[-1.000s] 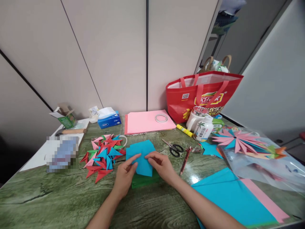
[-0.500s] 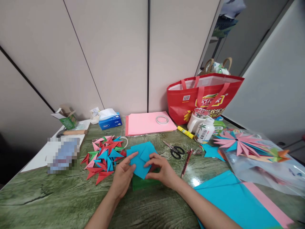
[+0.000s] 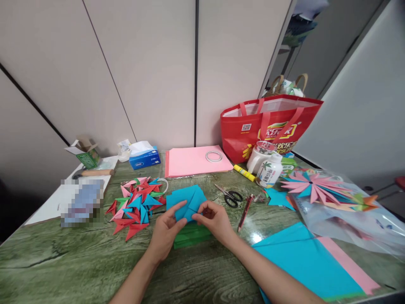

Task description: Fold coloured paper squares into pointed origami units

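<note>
Above the green tabletop, left hand and right hand are pointing inward, both holding folded blue paper.

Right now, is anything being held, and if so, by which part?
A small folded sheet of blue paper: the right-hand grip appears to pinch its lower right edge; the left-hand grip touches its left side, perhaps only steadying it.

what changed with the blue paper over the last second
The blue paper has been folded smaller: its lower edge moved up, baring more of the green paper. The left hand and right hand were on it before and still are. The scissors and red pencil stayed put.
</note>
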`<state>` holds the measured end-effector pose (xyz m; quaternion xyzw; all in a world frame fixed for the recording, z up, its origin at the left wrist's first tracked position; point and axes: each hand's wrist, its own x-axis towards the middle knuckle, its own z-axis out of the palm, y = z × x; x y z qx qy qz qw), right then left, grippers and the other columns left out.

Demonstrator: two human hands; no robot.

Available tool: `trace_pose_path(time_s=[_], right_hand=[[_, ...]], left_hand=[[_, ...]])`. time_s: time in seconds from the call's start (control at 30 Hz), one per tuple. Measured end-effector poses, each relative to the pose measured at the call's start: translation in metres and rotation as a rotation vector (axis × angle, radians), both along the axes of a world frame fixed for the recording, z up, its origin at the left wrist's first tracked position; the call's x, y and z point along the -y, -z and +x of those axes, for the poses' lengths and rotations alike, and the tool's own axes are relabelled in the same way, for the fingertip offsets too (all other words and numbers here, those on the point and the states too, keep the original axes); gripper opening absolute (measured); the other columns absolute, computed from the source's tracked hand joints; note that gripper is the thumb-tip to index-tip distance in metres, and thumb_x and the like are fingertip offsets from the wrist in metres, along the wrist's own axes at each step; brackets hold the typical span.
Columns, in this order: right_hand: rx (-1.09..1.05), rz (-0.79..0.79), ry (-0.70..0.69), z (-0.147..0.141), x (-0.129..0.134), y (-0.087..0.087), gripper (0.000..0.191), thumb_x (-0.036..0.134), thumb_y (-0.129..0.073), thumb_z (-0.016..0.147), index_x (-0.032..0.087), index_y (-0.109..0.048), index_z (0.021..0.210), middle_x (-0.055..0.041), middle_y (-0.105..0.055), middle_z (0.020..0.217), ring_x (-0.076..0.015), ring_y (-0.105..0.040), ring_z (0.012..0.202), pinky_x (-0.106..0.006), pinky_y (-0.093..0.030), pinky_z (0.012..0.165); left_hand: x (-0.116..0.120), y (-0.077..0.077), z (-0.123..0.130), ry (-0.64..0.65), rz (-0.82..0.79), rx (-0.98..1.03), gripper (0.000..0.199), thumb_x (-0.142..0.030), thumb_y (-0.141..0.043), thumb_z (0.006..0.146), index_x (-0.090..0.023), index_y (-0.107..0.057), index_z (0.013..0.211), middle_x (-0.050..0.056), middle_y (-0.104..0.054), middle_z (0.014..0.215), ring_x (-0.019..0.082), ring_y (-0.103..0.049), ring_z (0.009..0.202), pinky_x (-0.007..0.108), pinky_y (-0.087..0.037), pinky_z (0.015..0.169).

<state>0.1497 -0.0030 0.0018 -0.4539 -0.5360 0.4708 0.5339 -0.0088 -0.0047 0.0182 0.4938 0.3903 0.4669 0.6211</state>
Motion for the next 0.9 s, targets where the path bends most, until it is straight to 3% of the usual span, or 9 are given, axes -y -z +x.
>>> trace_pose_path(time_s=[0.1, 0.27, 0.43, 0.53, 0.63, 0.77, 0.9], right_hand=[[-0.029, -0.015, 0.006, -0.001, 0.000, 0.002, 0.028, 0.038, -0.070, 0.059, 0.018, -0.051, 0.062, 0.0049, -0.049, 0.048, -0.0103, -0.048, 0.043, -0.021, -0.035, 0.042], [-0.037, -0.019, 0.024, -0.001, 0.000, 0.003, 0.031, 0.042, -0.071, 0.056, 0.017, -0.052, 0.061, 0.0052, -0.049, 0.048, -0.0097, -0.047, 0.041, -0.021, -0.035, 0.041], [-0.044, -0.014, 0.023, -0.001, 0.000, 0.002, 0.029, 0.038, -0.071, 0.056, 0.017, -0.052, 0.061, 0.0055, -0.048, 0.047, -0.0090, -0.046, 0.041, -0.020, -0.033, 0.041], [-0.055, -0.015, 0.024, -0.001, -0.001, 0.001, 0.028, 0.036, -0.072, 0.056, 0.017, -0.052, 0.061, 0.0058, -0.047, 0.047, -0.0085, -0.045, 0.041, -0.020, -0.033, 0.040], [-0.060, -0.022, 0.033, -0.001, -0.001, 0.000, 0.028, 0.035, -0.072, 0.055, 0.017, -0.052, 0.061, 0.0060, -0.047, 0.046, -0.0084, -0.044, 0.041, -0.020, -0.032, 0.040], [-0.061, -0.027, 0.038, -0.001, 0.000, 0.000, 0.029, 0.037, -0.072, 0.055, 0.017, -0.052, 0.061, 0.0057, -0.047, 0.047, -0.0086, -0.044, 0.041, -0.021, -0.033, 0.040], [-0.052, -0.021, 0.035, -0.001, -0.001, 0.002, 0.030, 0.039, -0.071, 0.055, 0.017, -0.052, 0.062, 0.0056, -0.046, 0.046, -0.0089, -0.044, 0.041, -0.021, -0.033, 0.040]], left_hand=[[0.002, 0.002, 0.001, -0.042, 0.031, -0.037, 0.055, -0.028, -0.067, 0.065, -0.016, -0.052, 0.117, 0.009, -0.066, 0.096, 0.024, -0.057, 0.093, 0.033, -0.044, 0.080], [0.003, 0.004, 0.001, -0.064, 0.042, -0.134, 0.056, -0.032, -0.066, 0.064, -0.014, -0.054, 0.116, 0.003, -0.066, 0.072, 0.016, -0.056, 0.066, 0.025, -0.044, 0.063], [0.002, 0.007, -0.001, -0.019, 0.033, -0.154, 0.049, -0.030, -0.064, 0.067, -0.015, -0.056, 0.113, 0.000, -0.061, 0.070, 0.011, -0.047, 0.059, 0.020, -0.038, 0.056], [0.002, 0.010, -0.002, -0.030, 0.041, -0.182, 0.052, -0.030, -0.063, 0.069, -0.013, -0.053, 0.117, -0.006, -0.045, 0.050, 0.006, -0.031, 0.046, 0.017, -0.028, 0.045], [0.002, 0.012, -0.002, -0.043, 0.050, -0.202, 0.055, -0.031, -0.063, 0.069, -0.012, -0.050, 0.119, -0.009, -0.031, 0.043, 0.006, -0.021, 0.044, 0.018, -0.021, 0.042], [0.002, 0.011, -0.001, -0.040, 0.047, -0.201, 0.055, -0.031, -0.063, 0.068, -0.011, -0.051, 0.119, -0.008, -0.036, 0.044, 0.006, -0.026, 0.044, 0.018, -0.025, 0.043], [0.003, 0.007, 0.001, -0.020, 0.054, -0.158, 0.056, -0.029, -0.063, 0.069, -0.013, -0.048, 0.121, -0.001, -0.058, 0.064, 0.011, -0.047, 0.060, 0.021, -0.040, 0.059]])
